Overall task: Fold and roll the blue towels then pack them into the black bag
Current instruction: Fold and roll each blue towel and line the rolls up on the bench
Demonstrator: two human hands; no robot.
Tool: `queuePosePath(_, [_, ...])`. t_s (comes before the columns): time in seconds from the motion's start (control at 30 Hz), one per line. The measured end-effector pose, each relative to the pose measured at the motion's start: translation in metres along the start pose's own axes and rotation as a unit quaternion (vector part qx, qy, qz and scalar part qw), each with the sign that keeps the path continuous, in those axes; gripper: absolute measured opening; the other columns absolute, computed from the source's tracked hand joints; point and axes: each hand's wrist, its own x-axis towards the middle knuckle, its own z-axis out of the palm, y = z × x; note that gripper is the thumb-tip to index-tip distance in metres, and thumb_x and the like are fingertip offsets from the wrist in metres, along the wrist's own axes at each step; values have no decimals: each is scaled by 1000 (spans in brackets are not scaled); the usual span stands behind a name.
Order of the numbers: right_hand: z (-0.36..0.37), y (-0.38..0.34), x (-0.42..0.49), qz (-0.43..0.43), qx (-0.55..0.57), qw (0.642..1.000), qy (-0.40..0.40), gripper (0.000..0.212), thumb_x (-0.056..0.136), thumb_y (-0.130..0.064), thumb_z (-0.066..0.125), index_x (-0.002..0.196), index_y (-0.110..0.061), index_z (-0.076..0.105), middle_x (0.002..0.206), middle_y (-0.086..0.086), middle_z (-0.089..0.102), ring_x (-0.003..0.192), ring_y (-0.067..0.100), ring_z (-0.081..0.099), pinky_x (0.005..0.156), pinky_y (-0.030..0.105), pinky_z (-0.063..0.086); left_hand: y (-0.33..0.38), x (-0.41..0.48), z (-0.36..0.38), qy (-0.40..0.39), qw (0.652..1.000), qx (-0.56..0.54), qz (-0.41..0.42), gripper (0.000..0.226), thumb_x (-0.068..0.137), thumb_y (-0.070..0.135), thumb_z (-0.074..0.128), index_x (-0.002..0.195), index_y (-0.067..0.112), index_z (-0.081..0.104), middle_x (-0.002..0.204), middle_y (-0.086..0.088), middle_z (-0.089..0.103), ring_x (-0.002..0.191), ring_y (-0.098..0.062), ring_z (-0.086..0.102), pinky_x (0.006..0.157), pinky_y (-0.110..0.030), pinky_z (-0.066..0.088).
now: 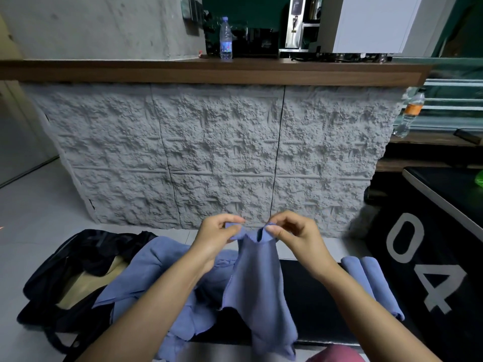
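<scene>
Left hand (pixel 218 237) and right hand (pixel 296 235) pinch one unfolded blue towel (pixel 258 283); rolled towels (pixel 366 278) lie lower right; loose pile (pixel 156 267) outstanding, black bag (pixel 65 257) apparently unpacked.

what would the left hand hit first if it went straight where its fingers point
Beyond the blue towel it pinches, the left hand would likely meet the right hand, which pinches the same top edge across from it. Both seem level, though one view leaves depth unsure.

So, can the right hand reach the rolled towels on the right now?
Probably not yet: the right hand pinches the hanging towel with the left hand. The rolled towels lie uncovered to its right, so the way looks free once it lets go.
</scene>
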Motion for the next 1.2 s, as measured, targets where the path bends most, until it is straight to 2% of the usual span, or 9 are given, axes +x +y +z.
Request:
queuePosePath(0.17, [-9,-16,-3,10,13,997,-69,14,88,-3,61,81,-14,64,71,-9,59,70,6,50,68,14,39,2,2,3,77,996,-43,13,37,78,-11,48,90,23,52,77,-4,61,67,-16,47,65,-27,41])
queuePosePath(0.3, [-4,-23,4,13,-74,988,-133,14,88,-6,63,84,-18,70,83,8,63,80,12,55,76,20,40,9,0,7,9,997,-83,-3,27,81,-9,58,95,14,59,95,-10,69,86,-20,61,80,-31,46])
queuePosePath(0.43, [7,-25,12,18,-71,991,-108,16,80,-3,72,83,-18,67,74,-6,65,72,4,59,72,17,44,14,-11,9,-56,995,-84,-1,20,80,-5,66,88,13,68,84,-4,72,81,-15,65,78,-25,51])
queuePosePath(0.57, [10,-25,15,24,-87,993,-75,26,74,-5,78,87,-10,56,67,0,62,62,7,54,66,19,44,18,-15,6,-60,996,-55,23,31,76,-5,70,99,14,64,80,-7,73,73,-12,67,66,-18,49])
queuePosePath(0.83, [12,-18,16,20,-104,994,-27,29,72,-4,79,86,-7,54,60,-4,60,50,1,45,53,12,35,20,-21,4,-148,984,23,98,21,94,5,51,107,21,57,88,-16,71,83,-17,66,89,-37,51])
queuePosePath(0.9, [11,-17,15,23,-96,995,-28,27,73,-3,79,84,-8,55,60,-5,60,50,1,46,52,13,36,22,-23,6,-160,981,23,104,17,91,12,58,106,21,57,87,-13,71,81,-13,65,83,-33,53])
queuePosePath(1.0, [8,-16,12,37,-47,997,-47,19,77,-7,76,82,-11,58,63,-6,60,60,7,52,59,17,40,22,-23,7,-156,982,26,100,32,78,2,72,100,20,57,79,-11,73,73,-9,65,73,-22,50])
queuePosePath(1.1, [1,-13,8,53,56,994,-78,13,84,-12,70,82,-11,57,69,5,54,70,18,47,62,21,36,29,-17,7,-138,982,39,122,30,78,-3,70,96,19,58,71,-2,72,67,-6,62,67,-18,48])
queuePosePath(1.2, [-11,-4,-3,74,30,990,-118,17,81,-17,71,70,-17,58,68,0,54,70,12,45,62,21,34,41,-1,-4,-78,986,43,141,28,80,-4,67,90,20,58,69,4,72,61,-1,59,61,-16,47])
